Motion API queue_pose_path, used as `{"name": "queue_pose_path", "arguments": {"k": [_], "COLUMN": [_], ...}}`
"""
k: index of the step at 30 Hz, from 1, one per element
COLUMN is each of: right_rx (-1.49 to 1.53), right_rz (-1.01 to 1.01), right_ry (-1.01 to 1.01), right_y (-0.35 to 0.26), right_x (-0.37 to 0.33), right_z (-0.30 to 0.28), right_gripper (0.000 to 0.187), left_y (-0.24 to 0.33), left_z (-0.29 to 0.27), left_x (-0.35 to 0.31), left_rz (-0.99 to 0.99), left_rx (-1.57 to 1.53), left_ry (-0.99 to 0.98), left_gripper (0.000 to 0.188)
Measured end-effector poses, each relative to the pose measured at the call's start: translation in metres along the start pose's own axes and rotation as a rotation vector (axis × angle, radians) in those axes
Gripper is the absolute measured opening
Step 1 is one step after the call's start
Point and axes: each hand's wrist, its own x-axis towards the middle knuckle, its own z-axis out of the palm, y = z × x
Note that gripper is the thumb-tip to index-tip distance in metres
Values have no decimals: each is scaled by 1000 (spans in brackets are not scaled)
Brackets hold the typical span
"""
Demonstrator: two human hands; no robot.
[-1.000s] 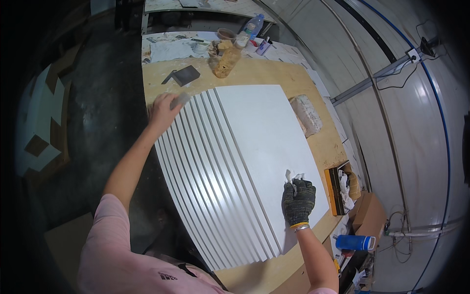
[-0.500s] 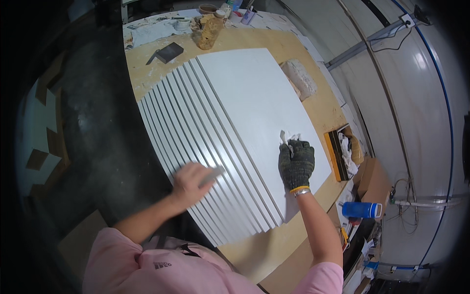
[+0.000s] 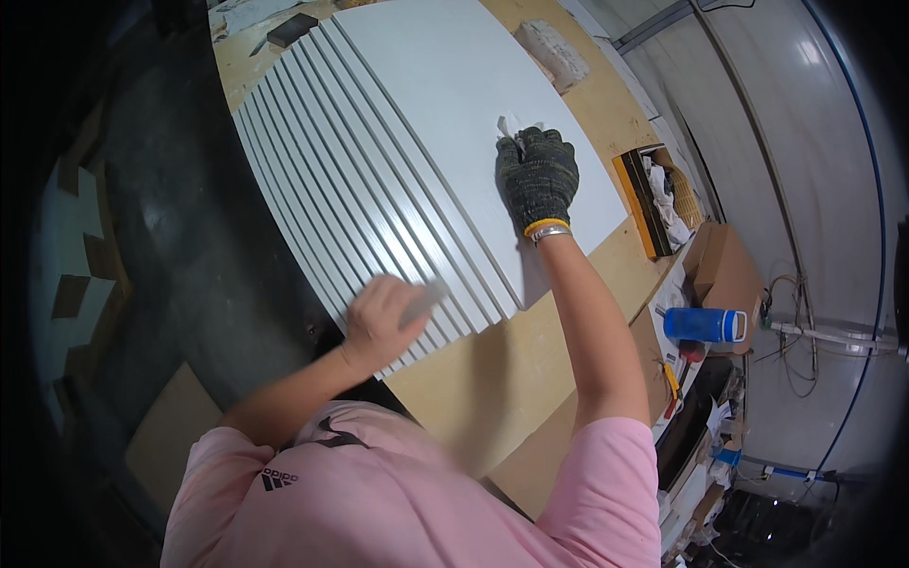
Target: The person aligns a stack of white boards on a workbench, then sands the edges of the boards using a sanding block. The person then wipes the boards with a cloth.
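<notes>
A broad white surface (image 3: 445,85) lies on the tan worktable, with long parallel grey-lined steps (image 3: 350,170) along its left part. I cannot tell whether it is one grooved panel or several overlapping boards. Bare, my left hand (image 3: 381,322) is closed on a flat grey piece (image 3: 423,303) over the near end of the steps; motion blurs it and its kind is unclear. My right hand (image 3: 540,180), in a dark knitted glove with a yellow cuff, presses on the smooth white part. Its fingers are closed on a crumpled white cloth (image 3: 511,125), mostly hidden beneath the glove.
A pale rough block (image 3: 552,55) lies beyond the right edge. Right of the table are a box with white rags (image 3: 668,199), a cardboard box (image 3: 724,275), a blue bottle (image 3: 704,325) and a yellow-handled tool (image 3: 671,379). A dark block (image 3: 292,30) sits far left.
The view has tilted, so table and boards sit higher in the picture. Along the steps, my left hand has moved toward me with the grey piece. My right hand stays about the same place on the white surface.
</notes>
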Motion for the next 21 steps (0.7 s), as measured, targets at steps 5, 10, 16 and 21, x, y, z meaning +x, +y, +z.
{"name": "queue_pose_path", "arguments": {"k": [5,10,16,21], "right_rx": [-3,3,-24,-41], "right_rz": [3,16,0,24], "right_ry": [-7,-25,-37,-69], "right_y": [3,3,5,4], "right_x": [-1,-3,-5,-4], "right_z": [-3,-2,-1,-4], "right_gripper": [33,36,35,35], "left_y": [48,1,49,-26], "left_z": [18,-2,21,-22], "left_x": [-56,-5,-69,7], "left_rz": [84,-133,24,-340], "left_rx": [-155,88,-105,-35], "left_ry": [-142,134,-146,150], "left_gripper": [38,28,35,24]}}
